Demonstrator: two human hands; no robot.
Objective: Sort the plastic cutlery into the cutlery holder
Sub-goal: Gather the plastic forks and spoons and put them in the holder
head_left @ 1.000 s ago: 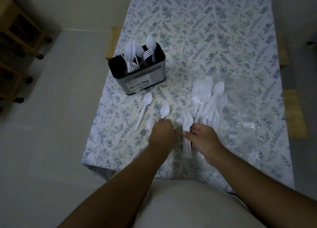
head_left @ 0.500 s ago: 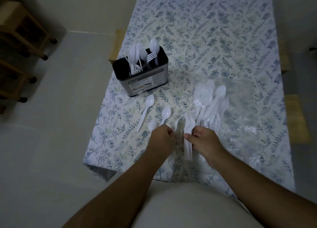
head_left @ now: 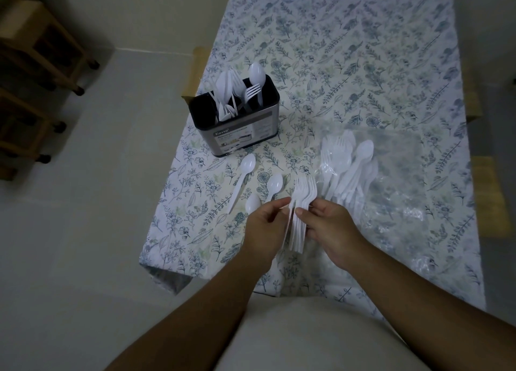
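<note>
Since the earlier frames, both hands have been lifted slightly off the cloth and the stack of forks (head_left: 303, 203) is now raised and fanned between them.

Head view: at the centre of the frame the right hand (head_left: 332, 228) is curled round the fork handles, thumb pressed on the stack just below the tines. The left hand (head_left: 264, 228) pinches the left edge of the same stack between thumb and forefinger. The tines point toward the upper frame, beyond the fingertips. Three loose spoons (head_left: 272, 185) lie on the cloth just left of and above the left hand. More white cutlery (head_left: 349, 169) rests on a clear plastic bag (head_left: 399, 181) to the right. The cutlery holder (head_left: 237, 130), black inside and steel outside, stands upper left of centre with spoons and forks upright in it.

A floral tablecloth (head_left: 349, 63) covers the table. Pale flooring (head_left: 97, 203) fills the left side, and a wooden shelf unit (head_left: 30, 63) is seen at the upper left.
</note>
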